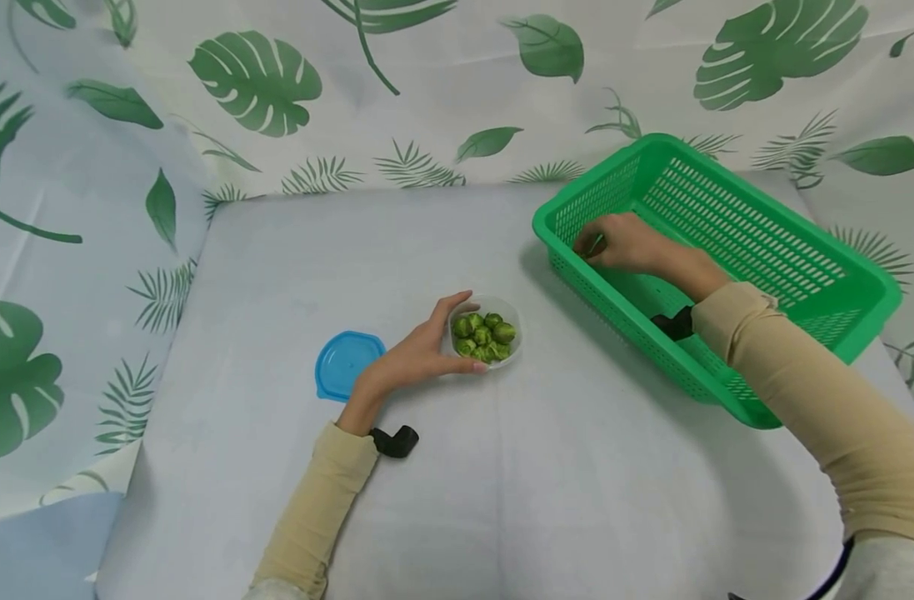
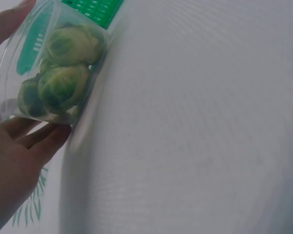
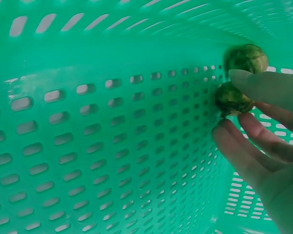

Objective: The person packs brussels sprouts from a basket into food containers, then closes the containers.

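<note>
My left hand (image 1: 424, 348) curves round a small clear plastic container (image 1: 518, 333) on the table, thumb on the near side and fingers on the far side. Several green Brussels sprouts (image 1: 482, 336) fill it, some visible through its wall in the left wrist view. Inside the green basket (image 1: 621, 321), at its left end, is my right hand (image 1: 627, 242). In the right wrist view its thumb and fingers pinch a Brussels sprout (image 3: 232, 100). Another sprout (image 3: 249, 58) shows just beyond the thumb, by the basket wall.
A blue lid (image 1: 347, 364) lies on the table to the left of the container, partly behind my left wrist. The basket's slotted walls rise around my right hand. Leaf-patterned cloth (image 1: 442, 100) hangs behind the table and at its sides.
</note>
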